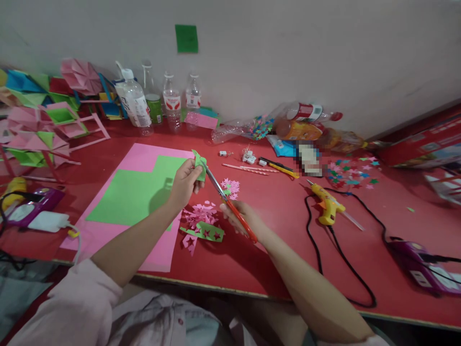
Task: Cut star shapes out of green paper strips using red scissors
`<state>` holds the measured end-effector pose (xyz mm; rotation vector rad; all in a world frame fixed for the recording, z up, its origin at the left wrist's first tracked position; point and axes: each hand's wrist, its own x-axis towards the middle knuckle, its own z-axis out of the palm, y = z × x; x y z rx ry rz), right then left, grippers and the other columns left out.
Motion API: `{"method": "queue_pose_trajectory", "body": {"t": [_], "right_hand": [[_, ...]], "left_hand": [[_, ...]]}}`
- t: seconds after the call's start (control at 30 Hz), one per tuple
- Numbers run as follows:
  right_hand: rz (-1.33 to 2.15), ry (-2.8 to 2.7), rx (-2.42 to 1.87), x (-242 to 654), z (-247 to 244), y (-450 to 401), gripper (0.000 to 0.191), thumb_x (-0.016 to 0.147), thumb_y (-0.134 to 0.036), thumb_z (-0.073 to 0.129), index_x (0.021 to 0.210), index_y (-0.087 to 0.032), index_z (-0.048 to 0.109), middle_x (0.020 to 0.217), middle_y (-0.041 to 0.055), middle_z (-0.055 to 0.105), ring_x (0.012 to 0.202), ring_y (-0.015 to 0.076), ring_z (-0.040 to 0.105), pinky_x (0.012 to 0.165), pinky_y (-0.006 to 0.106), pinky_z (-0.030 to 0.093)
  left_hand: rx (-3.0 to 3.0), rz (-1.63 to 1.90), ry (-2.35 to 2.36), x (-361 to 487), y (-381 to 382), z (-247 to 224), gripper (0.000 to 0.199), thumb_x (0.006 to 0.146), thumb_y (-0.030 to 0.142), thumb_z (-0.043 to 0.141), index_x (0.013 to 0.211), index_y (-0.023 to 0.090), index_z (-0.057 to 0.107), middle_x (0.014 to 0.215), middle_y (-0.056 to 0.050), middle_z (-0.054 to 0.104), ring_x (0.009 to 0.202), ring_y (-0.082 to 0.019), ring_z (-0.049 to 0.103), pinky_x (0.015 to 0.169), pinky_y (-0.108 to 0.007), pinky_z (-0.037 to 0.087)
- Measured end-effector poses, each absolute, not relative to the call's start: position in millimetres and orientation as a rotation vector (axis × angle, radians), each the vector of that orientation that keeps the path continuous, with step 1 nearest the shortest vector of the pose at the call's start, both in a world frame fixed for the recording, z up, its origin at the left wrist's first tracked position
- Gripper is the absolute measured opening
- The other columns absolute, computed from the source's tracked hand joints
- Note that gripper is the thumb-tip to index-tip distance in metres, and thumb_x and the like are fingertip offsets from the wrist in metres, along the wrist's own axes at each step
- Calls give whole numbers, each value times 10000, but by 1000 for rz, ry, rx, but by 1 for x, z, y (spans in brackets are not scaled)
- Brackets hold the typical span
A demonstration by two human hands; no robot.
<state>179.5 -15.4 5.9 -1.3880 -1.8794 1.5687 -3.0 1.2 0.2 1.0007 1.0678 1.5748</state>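
Observation:
My left hand (185,181) pinches a small piece of green paper (200,169) above the table. In my right hand (245,218) are scissors (236,211) with red-orange handles, their blades pointing up and left to the edge of the green piece. Whether the blades are cutting into it I cannot tell. Below my hands lie pink paper scraps (201,215) and a green strip with star-shaped holes (209,233). A little pile of pink and green paper stars (230,188) sits beside the blades. Large green paper (133,192) rests on a pink sheet (158,254) under my left forearm.
A yellow glue gun (327,204) with a black cord lies at the right, near a purple power strip (419,264). Plastic bottles (172,103) stand along the wall. Folded paper models (43,125) crowd the left. A cutter knife (279,167) and scattered stars (351,172) lie at the back right.

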Motion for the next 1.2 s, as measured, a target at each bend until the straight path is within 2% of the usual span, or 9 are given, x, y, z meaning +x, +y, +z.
{"method": "queue_pose_trajectory", "body": {"t": [1.2], "right_hand": [[1509,-1904,-1392,178,7,-18,439,792,-579,532,610,-202,402,462,-58,359,353,66,325,349,218,279]], "left_hand": [[955,1557,1096,-2,0,2,163,815,274,540,692,195,468,410,70,500,276,-21,349,300,-159,225]]}}
